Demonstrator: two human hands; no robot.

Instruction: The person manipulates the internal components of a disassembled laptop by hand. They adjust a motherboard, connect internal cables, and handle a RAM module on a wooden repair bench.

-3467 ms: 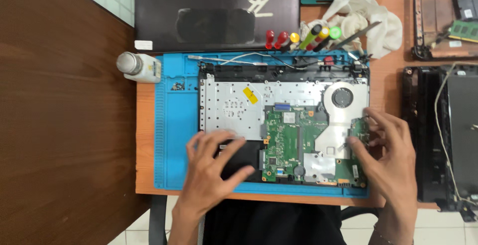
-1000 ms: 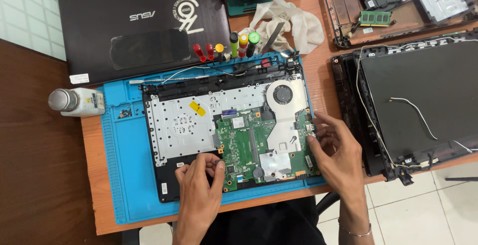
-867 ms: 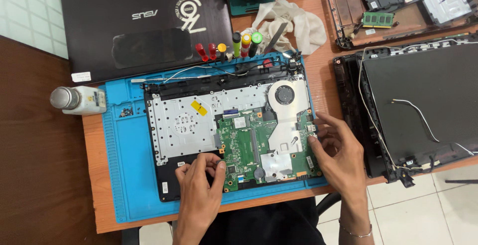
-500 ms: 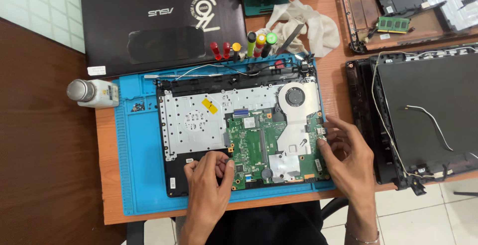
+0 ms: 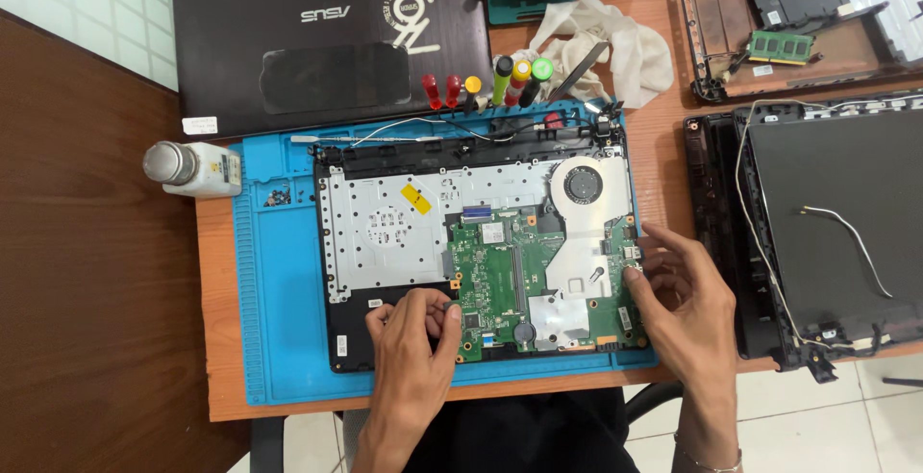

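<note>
On blue work mat (image 5: 279, 338): opened laptop base (image 5: 385, 242), bottom cover already off, green motherboard (image 5: 500, 271) exposed and seated in the chassis, fan (image 5: 582, 185) in place. Left hand (image 5: 409, 338): fingertips pinching at the board's left edge, nothing lifted. Right hand (image 5: 683, 300): fingers gripping the board's right edge near the ports. Judged midway; board not yet out. Nearby: 6 screwdrivers (image 5: 490, 84), white bottle (image 5: 192, 167), 2nd dismantled laptop (image 5: 827, 233).

Matt blue mat (image 5: 279, 319) — wooden desk (image 5: 216, 271)
</note>
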